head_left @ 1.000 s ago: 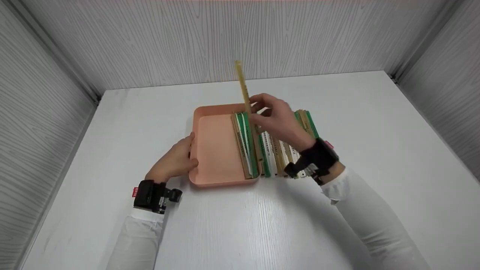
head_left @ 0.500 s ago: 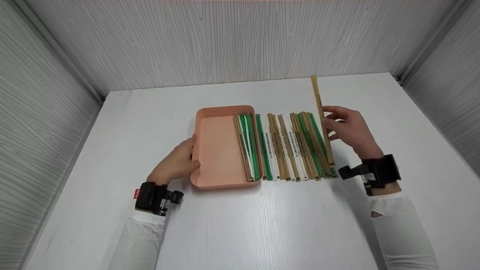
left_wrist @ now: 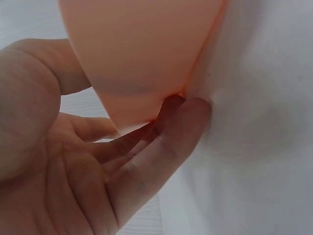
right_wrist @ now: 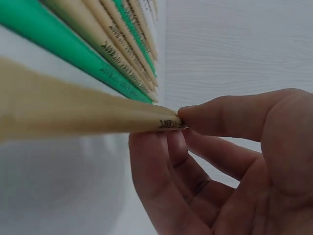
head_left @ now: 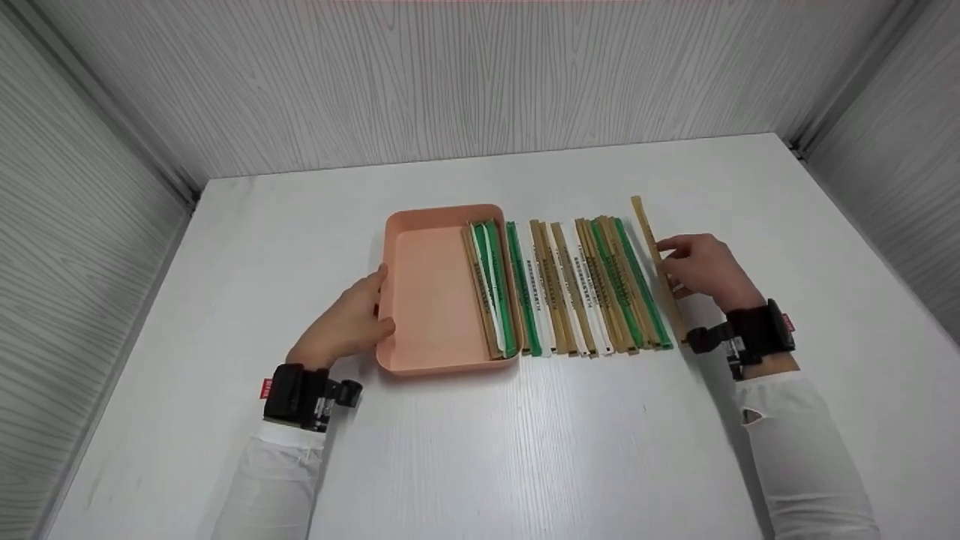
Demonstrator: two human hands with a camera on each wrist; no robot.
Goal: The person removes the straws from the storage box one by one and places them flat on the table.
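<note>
Both arms reach in from the near side of the white worktop (head_left: 480, 457) in white sleeves, with a black device strapped round each wrist. The left forearm runs almost straight away from the body, and its hand (head_left: 341, 322) bends inward to the left wall of a pink tray (head_left: 427, 285). In the left wrist view its fingers are bent and close together against one face of the wall, while the thumb passes behind the other, so the wall is gripped between them.

The right forearm slants in, leaning toward the left as it goes away from the body. The right hand (head_left: 701, 266) sits between a row of sticks (head_left: 589, 285) and the worktop's right edge, back upward, knuckles bent. Its thumb (right_wrist: 220, 115) and fingertips pinch a tan stick (head_left: 651, 238) from opposite sides; the lower fingers are curled close by. The stick lies just right of the row, well apart from the tray, its far end pointing toward the worktop's far edge and slightly left. Whether it touches the worktop I cannot tell.

The row, in green, white and tan, lies side by side from the tray's right wall toward the worktop's right edge. More sticks (head_left: 491, 289) lie in the tray along that same wall.
</note>
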